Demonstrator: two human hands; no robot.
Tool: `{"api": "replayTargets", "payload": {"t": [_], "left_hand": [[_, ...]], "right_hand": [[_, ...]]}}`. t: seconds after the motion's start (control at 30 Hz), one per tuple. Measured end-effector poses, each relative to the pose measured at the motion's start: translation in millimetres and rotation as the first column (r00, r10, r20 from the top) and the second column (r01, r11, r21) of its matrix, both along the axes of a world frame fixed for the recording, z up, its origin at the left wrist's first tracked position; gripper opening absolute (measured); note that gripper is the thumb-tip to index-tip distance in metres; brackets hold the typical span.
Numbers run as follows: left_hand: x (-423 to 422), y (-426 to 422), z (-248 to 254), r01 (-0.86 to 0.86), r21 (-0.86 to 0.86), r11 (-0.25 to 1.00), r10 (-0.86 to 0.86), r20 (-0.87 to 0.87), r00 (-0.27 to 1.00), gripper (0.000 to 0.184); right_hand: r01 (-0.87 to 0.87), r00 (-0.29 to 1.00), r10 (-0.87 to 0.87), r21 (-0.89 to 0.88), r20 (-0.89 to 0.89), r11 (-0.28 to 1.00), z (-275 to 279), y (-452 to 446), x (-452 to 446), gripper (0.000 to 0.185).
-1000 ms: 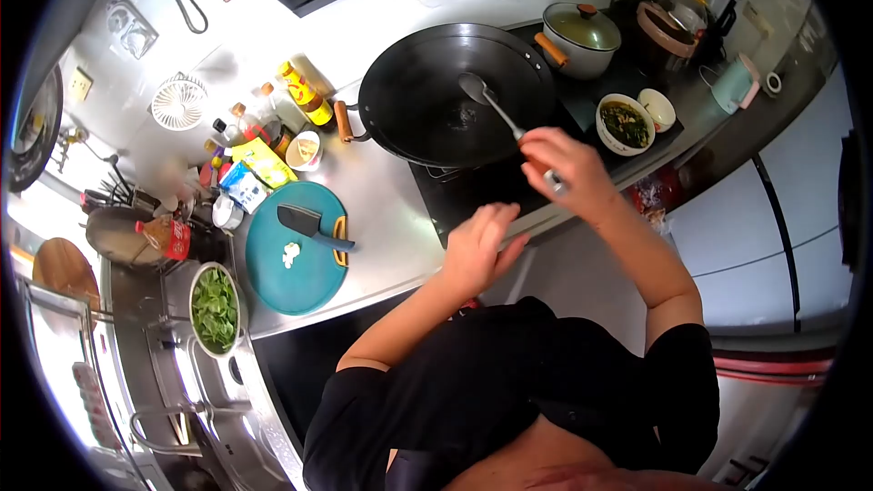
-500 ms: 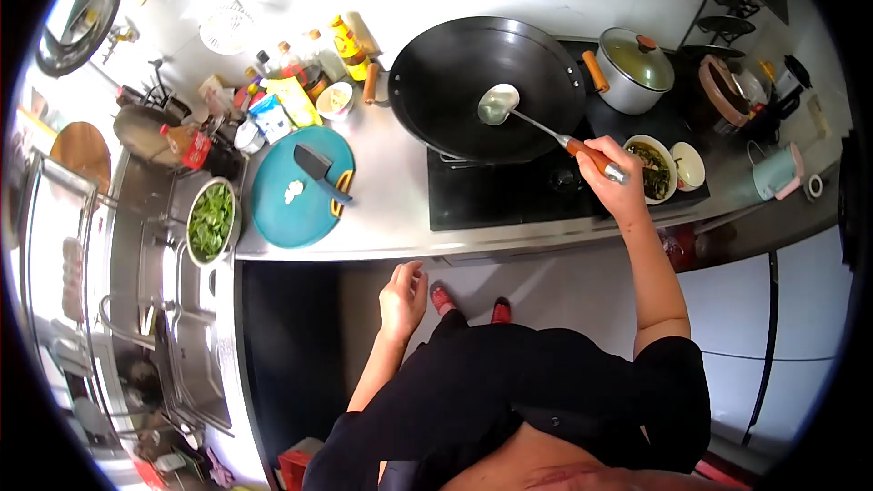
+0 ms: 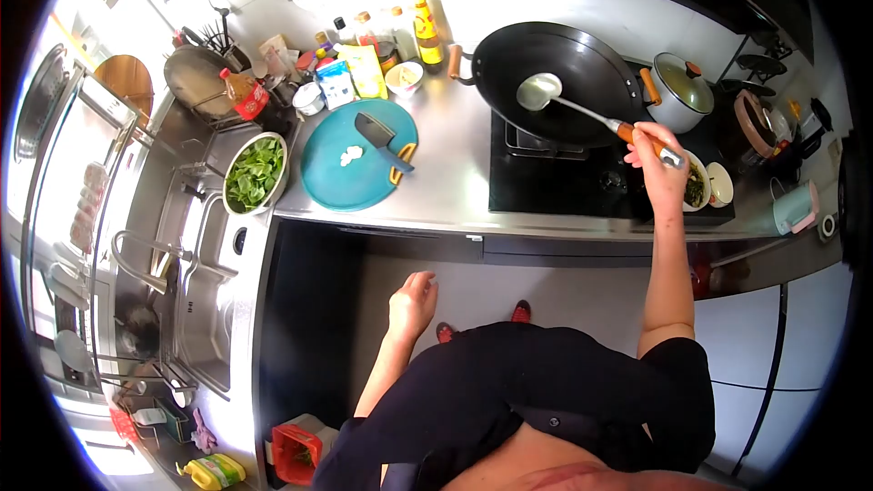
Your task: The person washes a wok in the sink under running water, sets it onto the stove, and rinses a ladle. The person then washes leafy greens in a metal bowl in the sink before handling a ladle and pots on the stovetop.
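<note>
My right hand [image 3: 661,156] is closed around the wooden handle of a metal ladle [image 3: 540,91]. The ladle's bowl hangs over the left part of a large black wok [image 3: 582,55] on the stove; whether it touches the wok cannot be made out. Below that hand, partly covered by it, stands a white bowl of dark greens [image 3: 697,189], with a smaller pale bowl [image 3: 719,184] beside it. My left hand [image 3: 414,305] hangs in front of the counter, its fingers loosely bent and apart, holding nothing.
On the counter, a teal cutting board [image 3: 336,177] bears a cleaver [image 3: 375,132], white pieces and yellow-handled scissors. Leafy greens [image 3: 258,175] fill a bowl by the sink [image 3: 205,327]. Bottles [image 3: 426,32] line the wall; a lidded pot [image 3: 680,95] stands right of the wok.
The view has turned, so the counter things sit farther right. Within the wok, the ladle's bowl has moved left. My right hand keeps its grip, and my left hand stays low and free.
</note>
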State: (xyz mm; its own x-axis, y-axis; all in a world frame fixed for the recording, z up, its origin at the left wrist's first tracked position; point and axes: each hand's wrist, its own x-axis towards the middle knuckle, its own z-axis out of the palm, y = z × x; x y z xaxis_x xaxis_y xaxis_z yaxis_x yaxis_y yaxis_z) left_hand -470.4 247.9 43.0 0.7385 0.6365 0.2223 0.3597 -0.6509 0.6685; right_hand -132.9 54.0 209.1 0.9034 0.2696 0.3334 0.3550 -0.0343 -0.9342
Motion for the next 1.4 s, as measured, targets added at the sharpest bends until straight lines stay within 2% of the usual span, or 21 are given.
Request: {"api": "replayTargets", "payload": {"t": [0.1, 0.13, 0.17, 0.2, 0.23, 0.27, 0.3, 0.37, 0.43, 0.5, 0.53, 0.6, 0.63, 0.73, 0.83, 0.9, 1.0, 1.13, 1.23, 1.27, 1.4], "left_hand": [[-38, 10, -12, -0.044, -0.007, 0.999, 0.044, -0.025, 0.999, 0.015], [-49, 13, -15, -0.052, -0.017, 0.999, 0.051, -0.036, 0.998, 0.015], [-59, 16, -20, -0.055, -0.027, 0.998, 0.054, -0.045, 0.998, 0.015], [-67, 18, -29, -0.059, -0.04, 0.997, 0.056, -0.063, 0.996, 0.015], [-73, 20, -33, -0.045, -0.049, 0.998, 0.04, -0.089, 0.995, 0.015], [-76, 21, -36, -0.029, -0.057, 0.998, 0.022, -0.114, 0.993, 0.016], [-77, 21, -39, -0.011, -0.066, 0.998, 0.001, -0.14, 0.99, 0.016], [-74, 23, -43, 0.058, -0.113, 0.992, -0.075, -0.151, 0.986, 0.017], [-66, 23, -44, 0.117, -0.143, 0.983, -0.14, -0.16, 0.977, 0.017], [-59, 22, -43, 0.158, -0.156, 0.975, -0.183, -0.164, 0.969, 0.018], [-56, 21, -41, 0.171, -0.161, 0.972, -0.198, -0.163, 0.967, 0.018], [-53, 18, -36, 0.169, -0.187, 0.968, -0.201, -0.164, 0.966, 0.018], [-54, 19, -38, 0.161, -0.178, 0.971, -0.193, -0.184, 0.964, 0.019], [-62, 19, -50, 0.139, -0.167, 0.976, -0.177, -0.243, 0.954, 0.02], [-68, 23, -57, 0.138, -0.178, 0.974, -0.194, -0.347, 0.918, 0.022], [-62, 27, -56, 0.179, -0.127, 0.976, -0.216, -0.412, 0.885, 0.024], [-47, 31, -52, 0.198, -0.094, 0.976, -0.219, -0.429, 0.876, 0.024], [-31, 28, -47, 0.205, -0.095, 0.974, -0.226, -0.391, 0.892, 0.024], [-25, 19, -48, 0.208, -0.126, 0.97, -0.242, -0.399, 0.885, 0.024], [-26, 16, -48, 0.21, -0.136, 0.968, -0.248, -0.413, 0.876, 0.024], [-36, 9, -50, 0.181, -0.162, 0.97, -0.236, -0.451, 0.861, 0.025]], "right_hand": [[-0.023, 0.984, 0.034, -0.063, 0.173, 0.998, 42, 24, -47, 0.014], [-0.011, 0.958, 0.041, -0.105, 0.284, 0.994, 58, 34, -68, 0.012], [-0.021, 0.885, 0.084, -0.139, 0.458, 0.99, 66, 44, -81, 0.011], [-0.079, 0.829, 0.16, -0.172, 0.535, 0.982, 80, 56, -104, 0.013], [-0.119, 0.708, 0.213, -0.183, 0.674, 0.976, 86, 71, -123, 0.014], [-0.159, 0.664, 0.308, -0.273, 0.682, 0.949, 92, 84, -143, 0.015], [-0.299, 0.577, 0.4, -0.271, 0.712, 0.915, 84, 105, -155, 0.015], [-0.43, 0.348, 0.518, -0.358, 0.781, 0.829, 74, 142, -191, 0.013], [-0.651, 0.267, 0.626, -0.342, 0.732, 0.678, 47, 181, -213, 0.024], [-0.625, 0.211, 0.595, -0.362, 0.775, 0.692, 51, 192, -220, 0.022], [-0.609, 0.216, 0.587, -0.361, 0.781, 0.706, 56, 186, -218, 0.023], [-0.617, 0.326, 0.535, -0.253, 0.779, 0.745, 54, 164, -199, 0.026], [-0.503, 0.418, 0.471, -0.234, 0.777, 0.832, 64, 140, -187, 0.022], [-0.175, 0.509, 0.19, -0.116, 0.84, 0.978, 59, 82, -130, 0.024], [0.031, 0.803, 0.085, -0.183, 0.59, 0.983, 35, 37, -69, 0.02], [0.134, 0.782, 0.013, -0.188, 0.623, 0.973, 0, 20, -18, 0.019], [0.167, 0.825, -0.011, -0.225, 0.565, 0.96, -27, 0, 12, 0.017], [0.087, 0.898, 0.016, -0.212, 0.44, 0.973, -49, -15, 19, 0.014], [-0.035, 0.997, 0.041, -0.094, 0.065, 0.995, -58, -17, 22, 0.013], [-0.037, 0.998, 0.041, -0.062, 0.054, 0.997, -59, -16, 21, 0.015], [0.032, 0.981, -0.011, 0.106, -0.193, 0.994, -63, -19, 28, 0.022]]}}
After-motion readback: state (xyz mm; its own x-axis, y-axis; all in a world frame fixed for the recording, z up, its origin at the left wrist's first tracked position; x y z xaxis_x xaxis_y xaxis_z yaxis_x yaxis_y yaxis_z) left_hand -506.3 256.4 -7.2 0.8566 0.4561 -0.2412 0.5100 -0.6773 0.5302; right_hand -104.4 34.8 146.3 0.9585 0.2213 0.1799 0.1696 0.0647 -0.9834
